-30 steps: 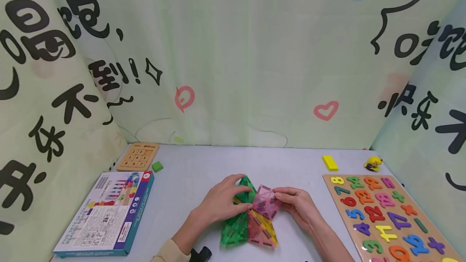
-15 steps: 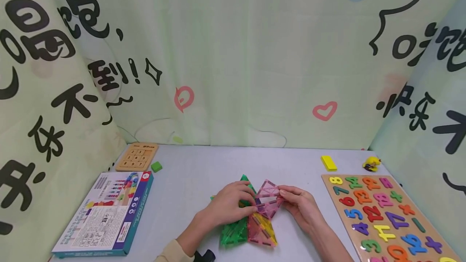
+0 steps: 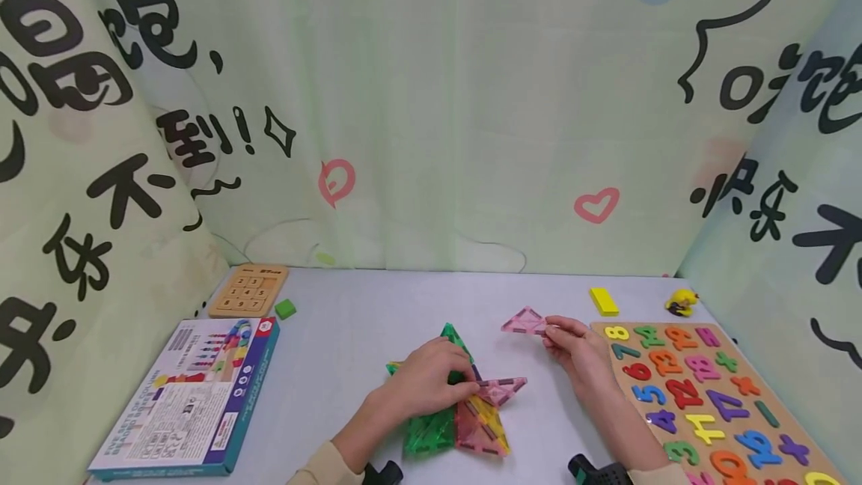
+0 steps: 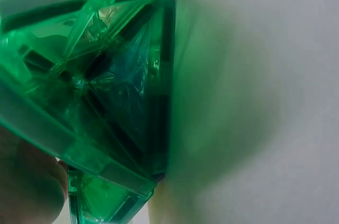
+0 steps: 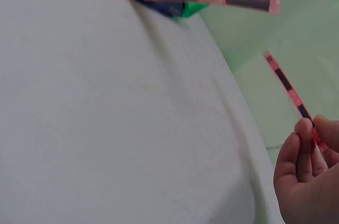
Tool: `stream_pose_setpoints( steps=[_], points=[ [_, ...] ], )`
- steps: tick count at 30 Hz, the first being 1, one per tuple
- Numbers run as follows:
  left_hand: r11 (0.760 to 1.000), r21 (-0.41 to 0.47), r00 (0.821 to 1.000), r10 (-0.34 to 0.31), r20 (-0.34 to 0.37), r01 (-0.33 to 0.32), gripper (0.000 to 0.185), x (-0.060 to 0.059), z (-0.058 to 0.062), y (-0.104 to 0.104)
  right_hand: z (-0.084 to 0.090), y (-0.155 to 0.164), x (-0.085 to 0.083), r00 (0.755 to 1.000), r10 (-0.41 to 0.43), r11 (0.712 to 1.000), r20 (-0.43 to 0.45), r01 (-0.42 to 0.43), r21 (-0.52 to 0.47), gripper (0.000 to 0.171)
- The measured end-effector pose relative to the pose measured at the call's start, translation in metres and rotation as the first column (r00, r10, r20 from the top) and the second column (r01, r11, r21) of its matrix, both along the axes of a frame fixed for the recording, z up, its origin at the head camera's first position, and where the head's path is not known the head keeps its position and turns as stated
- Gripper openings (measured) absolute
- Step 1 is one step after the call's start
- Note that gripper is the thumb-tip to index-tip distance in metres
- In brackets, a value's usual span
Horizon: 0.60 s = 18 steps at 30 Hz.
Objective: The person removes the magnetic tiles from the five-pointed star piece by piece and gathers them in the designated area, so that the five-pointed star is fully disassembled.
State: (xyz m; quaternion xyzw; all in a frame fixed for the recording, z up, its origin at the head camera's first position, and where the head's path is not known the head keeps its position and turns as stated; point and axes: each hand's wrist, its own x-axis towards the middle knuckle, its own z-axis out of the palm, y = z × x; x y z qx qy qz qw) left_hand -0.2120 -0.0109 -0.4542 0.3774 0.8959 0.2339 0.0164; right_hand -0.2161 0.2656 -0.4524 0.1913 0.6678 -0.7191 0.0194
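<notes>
In the head view my left hand (image 3: 431, 380) grips a star-like build of see-through magnetic tiles, its thumb beside a pink triangle tile (image 3: 501, 391) that juts out to the right. Green tiles (image 3: 431, 434), a red tile (image 3: 474, 432) and a yellow tile (image 3: 494, 419) make up the near side. The hand hides the build's middle. Green tiles (image 4: 85, 81) fill much of the left wrist view, with a fingertip behind them. My right hand (image 3: 581, 358) pinches a loose pink triangle tile (image 3: 525, 322) above the table, apart from the build. The right wrist view shows that tile (image 5: 288, 86) edge-on.
A flat box (image 3: 182, 403) lies at the left, with a wooden number board (image 3: 248, 290) and a green block (image 3: 286, 309) behind it. A letter-and-number puzzle board (image 3: 727, 403) lies at the right. A yellow block (image 3: 604, 302) and a yellow figurine (image 3: 682, 302) stand behind that.
Two pink tiles near the right fingers have come apart. My right hand has moved up and to the right with one; the other stays on the build by my left thumb.
</notes>
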Motion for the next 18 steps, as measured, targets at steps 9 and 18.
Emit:
stream_pose_setpoints(
  steps=[9, 18],
  points=[
    [1.0, 0.003, 1.0, -0.007, 0.011, 0.007, 0.017, -0.002, -0.007, -0.001, -0.004, 0.003, -0.055, 0.999, -0.023, 0.993, 0.042, 0.018, 0.118, 0.043],
    [1.0, 0.008, 1.0, -0.003, 0.015, 0.003, 0.019, -0.002, -0.008, -0.002, -0.011, -0.01, -0.084, 0.999, 0.008, 0.987, 0.031, -0.013, 0.158, 0.041]
  ],
)
